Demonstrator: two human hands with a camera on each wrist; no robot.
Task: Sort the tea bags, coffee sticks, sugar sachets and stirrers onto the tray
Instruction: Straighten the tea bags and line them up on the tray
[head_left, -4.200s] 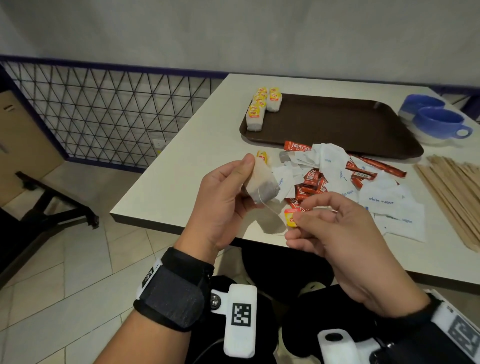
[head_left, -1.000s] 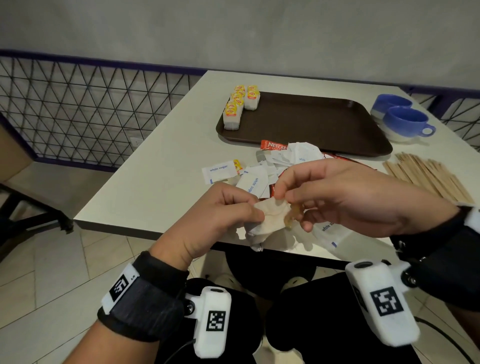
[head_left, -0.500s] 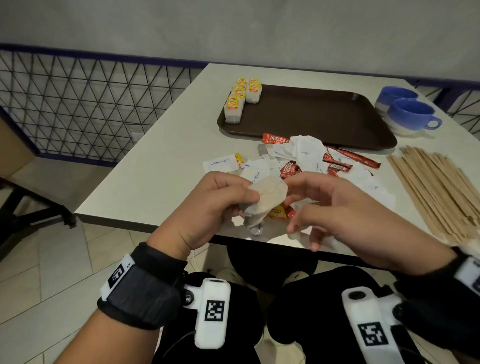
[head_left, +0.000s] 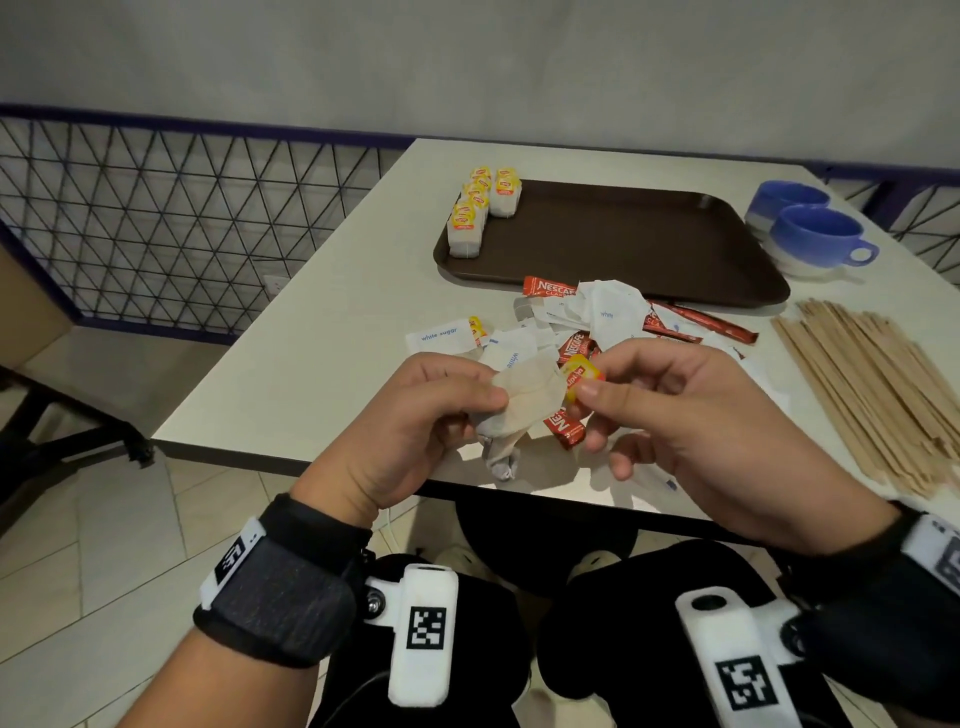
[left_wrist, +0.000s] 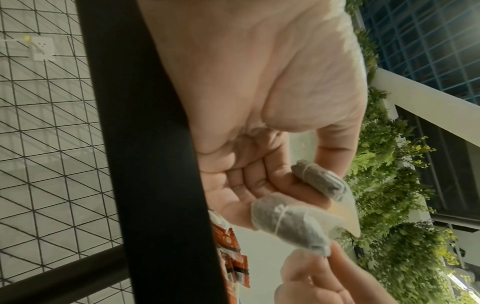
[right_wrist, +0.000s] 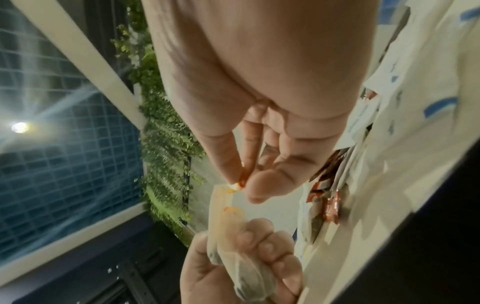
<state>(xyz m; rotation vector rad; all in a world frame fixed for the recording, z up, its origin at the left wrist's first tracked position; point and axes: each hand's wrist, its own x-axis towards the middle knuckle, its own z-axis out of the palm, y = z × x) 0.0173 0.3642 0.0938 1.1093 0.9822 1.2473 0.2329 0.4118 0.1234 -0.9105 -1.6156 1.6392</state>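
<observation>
Tray (head_left: 649, 249) first: it sits brown at the far side of the surface (head_left: 311, 374), with a neat row of tea bags (head_left: 480, 208) already along its left end, so that row is your target. The mixed pile (head_left: 587, 332) of sugar sachets and red coffee sticks lies between you and the tray, and the wooden stirrers (head_left: 878, 395) lie to the right of the pile.

Your left hand (head_left: 415, 421) pinches the loose tea bag (head_left: 524, 400) by its paper body, above the near edge of the surface. Your right hand (head_left: 685, 415) pinches its yellow tag (head_left: 582, 375) between thumb and fingertip. The string (left_wrist: 281, 218) appears to run around the bag; lay the tag flat on it, as I judge the finished ones sit. Grip lightly, since the thin paper could tear, then carry it over the pile and set it beside the row.
</observation>
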